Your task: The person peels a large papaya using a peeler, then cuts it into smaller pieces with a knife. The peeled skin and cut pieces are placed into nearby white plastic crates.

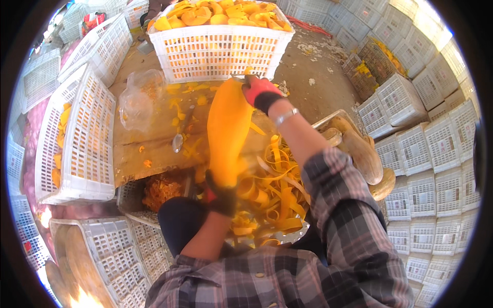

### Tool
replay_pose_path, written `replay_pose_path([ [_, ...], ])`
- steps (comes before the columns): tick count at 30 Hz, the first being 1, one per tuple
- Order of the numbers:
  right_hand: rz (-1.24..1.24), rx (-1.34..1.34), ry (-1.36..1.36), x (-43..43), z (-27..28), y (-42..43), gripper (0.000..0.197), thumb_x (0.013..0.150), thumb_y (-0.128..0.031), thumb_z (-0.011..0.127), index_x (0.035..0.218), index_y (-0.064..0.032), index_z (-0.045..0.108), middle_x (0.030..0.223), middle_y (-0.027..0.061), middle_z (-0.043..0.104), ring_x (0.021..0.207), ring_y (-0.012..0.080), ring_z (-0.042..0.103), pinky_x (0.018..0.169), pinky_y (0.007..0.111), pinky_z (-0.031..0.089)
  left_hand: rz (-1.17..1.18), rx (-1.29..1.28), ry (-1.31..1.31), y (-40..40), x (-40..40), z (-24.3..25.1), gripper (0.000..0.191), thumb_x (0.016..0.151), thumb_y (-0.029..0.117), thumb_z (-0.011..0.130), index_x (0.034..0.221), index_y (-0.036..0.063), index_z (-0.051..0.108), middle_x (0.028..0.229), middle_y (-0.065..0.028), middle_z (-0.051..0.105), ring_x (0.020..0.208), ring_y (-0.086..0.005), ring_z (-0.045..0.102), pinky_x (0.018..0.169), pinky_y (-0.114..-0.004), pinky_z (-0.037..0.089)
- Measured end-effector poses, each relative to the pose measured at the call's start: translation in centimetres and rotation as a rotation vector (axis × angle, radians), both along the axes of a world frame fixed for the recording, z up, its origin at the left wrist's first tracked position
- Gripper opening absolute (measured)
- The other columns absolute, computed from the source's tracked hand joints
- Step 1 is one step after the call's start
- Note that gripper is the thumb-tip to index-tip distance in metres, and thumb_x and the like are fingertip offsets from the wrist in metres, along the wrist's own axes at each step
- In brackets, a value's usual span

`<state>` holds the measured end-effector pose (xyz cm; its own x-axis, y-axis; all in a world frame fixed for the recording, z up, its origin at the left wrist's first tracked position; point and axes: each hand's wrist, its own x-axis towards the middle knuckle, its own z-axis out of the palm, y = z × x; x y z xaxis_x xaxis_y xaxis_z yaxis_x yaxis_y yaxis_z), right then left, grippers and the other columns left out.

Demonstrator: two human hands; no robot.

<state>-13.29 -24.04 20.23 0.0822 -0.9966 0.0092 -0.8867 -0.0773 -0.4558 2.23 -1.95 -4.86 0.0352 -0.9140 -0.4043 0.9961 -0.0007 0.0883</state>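
A long peeled orange squash [228,127] stands tilted before me over the cardboard-covered work surface. My left hand [221,194], in a dark glove, grips its narrow lower end. My right hand [260,91], in a red and black glove, is closed on a metal peeler [239,78] at the squash's wide far end; part of the tool is hidden by the fingers. Long curled peels [283,188] lie heaped below the squash, between my knees. A metal spoon [177,143] rests on the cardboard to the left.
A white crate of cut squash pieces [221,50] stands at the far edge. Another crate [88,154] is at the left, near a clear plastic bag [136,102]. Unpeeled squashes [358,154] lie at the right. A bin of orange pulp [161,192] sits by my left knee.
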Motion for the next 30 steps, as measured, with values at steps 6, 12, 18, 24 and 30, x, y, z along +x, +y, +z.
replay_pose_path([
  [6,0.45,0.139,0.393,3.7,1.3,11.2,0.042,0.099,-0.033,0.053,0.137,-0.0162,0.061,0.112,0.0231,0.071,0.099,0.0402,0.071,0.088,0.051,0.057,0.027,-0.072,-0.202,0.7,-1.3,2.2,0.06,0.095,0.046,0.07,0.139,0.0095,0.052,0.127,-0.0091,0.063,0.116,-0.0251,0.061,0.097,-0.043,0.055],
  [12,0.27,-0.008,0.143,1.9,4.1,9.9,0.038,0.101,-0.038,0.051,0.131,-0.018,0.062,0.117,0.0272,0.068,0.096,0.0439,0.071,0.087,0.052,0.058,0.201,-0.13,-1.106,1.3,-2.5,2.8,0.057,0.097,0.053,0.065,0.135,0.0105,0.057,0.129,-0.0061,0.061,0.115,-0.0238,0.059,0.096,-0.042,0.054],
  [18,0.158,0.109,0.372,2.3,3.0,-6.0,0.045,0.1,-0.034,0.047,0.118,0.0007,0.069,0.119,0.0227,0.072,0.111,0.0368,0.07,0.098,0.046,0.052,-0.073,-0.021,-0.468,2.1,-2.5,5.6,0.061,0.093,0.056,0.068,0.136,0.0151,0.057,0.13,-0.004,0.061,0.115,-0.0245,0.059,0.093,-0.047,0.052],
  [24,0.33,0.215,0.36,3.8,4.3,-1.5,0.043,0.1,-0.03,0.043,0.109,0.0013,0.071,0.102,0.0218,0.076,0.093,0.0357,0.074,0.082,0.047,0.057,-0.034,0.099,-0.12,1.3,-3.0,4.2,0.06,0.093,0.056,0.067,0.138,0.0168,0.057,0.134,-0.0034,0.06,0.12,-0.0249,0.058,0.096,-0.049,0.051],
  [30,0.522,0.094,0.33,3.7,4.3,11.2,0.042,0.102,-0.038,0.051,0.137,-0.0179,0.06,0.112,0.0225,0.072,0.101,0.0414,0.071,0.091,0.05,0.056,0.002,-0.106,-0.666,1.8,-2.9,2.1,0.058,0.098,0.053,0.062,0.141,0.0153,0.055,0.137,-0.0048,0.059,0.124,-0.0256,0.056,0.102,-0.05,0.05],
])
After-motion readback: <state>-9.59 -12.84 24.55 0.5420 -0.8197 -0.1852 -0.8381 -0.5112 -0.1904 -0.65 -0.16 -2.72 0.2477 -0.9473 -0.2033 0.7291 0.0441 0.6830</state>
